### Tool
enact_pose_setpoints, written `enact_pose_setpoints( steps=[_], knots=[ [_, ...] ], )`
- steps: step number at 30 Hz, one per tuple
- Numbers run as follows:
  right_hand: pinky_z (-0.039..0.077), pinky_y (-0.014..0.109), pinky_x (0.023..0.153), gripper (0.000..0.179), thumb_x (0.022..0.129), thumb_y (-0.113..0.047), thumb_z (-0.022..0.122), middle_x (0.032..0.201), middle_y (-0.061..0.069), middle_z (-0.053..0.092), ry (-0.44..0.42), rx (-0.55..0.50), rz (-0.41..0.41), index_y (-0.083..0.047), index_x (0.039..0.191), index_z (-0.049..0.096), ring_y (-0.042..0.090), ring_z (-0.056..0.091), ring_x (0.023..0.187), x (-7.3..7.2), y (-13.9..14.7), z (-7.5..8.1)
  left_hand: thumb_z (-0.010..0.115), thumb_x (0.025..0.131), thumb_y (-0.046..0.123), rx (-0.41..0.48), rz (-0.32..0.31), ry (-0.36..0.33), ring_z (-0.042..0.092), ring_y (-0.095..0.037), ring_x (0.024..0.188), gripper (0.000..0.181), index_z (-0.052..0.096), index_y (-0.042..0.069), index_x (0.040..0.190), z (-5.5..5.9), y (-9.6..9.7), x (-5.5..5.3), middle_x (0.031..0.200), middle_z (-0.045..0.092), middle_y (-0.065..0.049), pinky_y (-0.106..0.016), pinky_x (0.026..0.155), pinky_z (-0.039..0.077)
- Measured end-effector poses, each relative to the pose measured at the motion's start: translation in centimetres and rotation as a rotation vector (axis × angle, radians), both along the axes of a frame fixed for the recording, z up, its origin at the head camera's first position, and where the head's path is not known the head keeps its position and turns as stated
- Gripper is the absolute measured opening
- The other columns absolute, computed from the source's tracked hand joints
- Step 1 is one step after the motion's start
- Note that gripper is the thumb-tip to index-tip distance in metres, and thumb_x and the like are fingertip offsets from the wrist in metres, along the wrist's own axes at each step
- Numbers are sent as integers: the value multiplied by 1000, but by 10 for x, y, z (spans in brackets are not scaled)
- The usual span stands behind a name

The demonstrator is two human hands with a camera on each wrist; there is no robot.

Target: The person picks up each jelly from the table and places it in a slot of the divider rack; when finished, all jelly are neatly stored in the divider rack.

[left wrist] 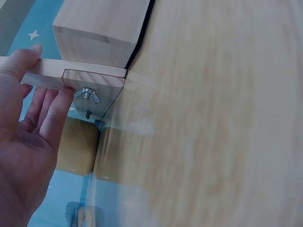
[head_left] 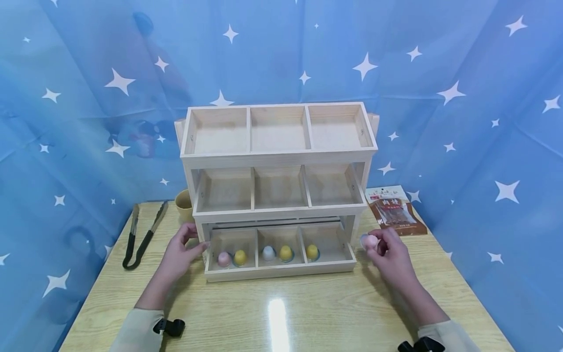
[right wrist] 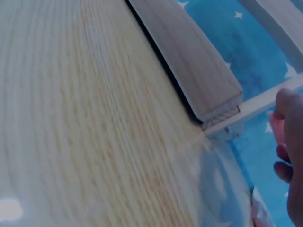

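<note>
A three-tier wooden rack point(head_left: 279, 160) stands on the table, each tier split into three compartments. My left hand point(head_left: 179, 252) holds its lower left side; in the left wrist view the thumb lies over the wooden frame point(left wrist: 94, 71) and fingers under it, beside a wing nut point(left wrist: 87, 94). To the right of the bottom tier, my right hand point(head_left: 393, 256) pinches a small pink dome-shaped cup point(head_left: 369, 241) with a wider rim. Similar cups sit in the bottom tier: pink point(head_left: 224, 259) and yellow point(head_left: 240, 257) left, white point(head_left: 269, 253) and yellow point(head_left: 286, 253) middle, yellow point(head_left: 313, 252) right.
Black-handled tongs point(head_left: 142, 239) lie at the table's left. Behind the rack's left side is a tan cup point(head_left: 184, 205). A brown snack packet point(head_left: 396, 211) lies at the back right. A blue star-patterned curtain point(head_left: 281, 54) surrounds the table point(head_left: 246, 318).
</note>
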State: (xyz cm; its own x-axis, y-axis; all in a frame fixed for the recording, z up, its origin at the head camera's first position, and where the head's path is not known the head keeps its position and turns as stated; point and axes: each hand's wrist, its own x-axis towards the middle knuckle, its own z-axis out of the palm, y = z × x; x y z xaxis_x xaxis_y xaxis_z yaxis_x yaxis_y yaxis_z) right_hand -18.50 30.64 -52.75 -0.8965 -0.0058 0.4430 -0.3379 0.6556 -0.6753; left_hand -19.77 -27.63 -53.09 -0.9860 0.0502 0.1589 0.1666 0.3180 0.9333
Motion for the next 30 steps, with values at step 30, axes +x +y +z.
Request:
enact_pose_setpoints(
  steps=[30],
  knots=[
    [47, 24, 57, 25, 90, -2, 89, 92, -4, 61, 67, 141, 262, -10, 110, 77, 11, 53, 70, -3, -54, 14, 80, 104, 10, -19, 9, 5, 57, -27, 125, 45, 57, 3, 142, 0, 1, 0, 139, 62, -18, -76, 121, 31]
  ],
)
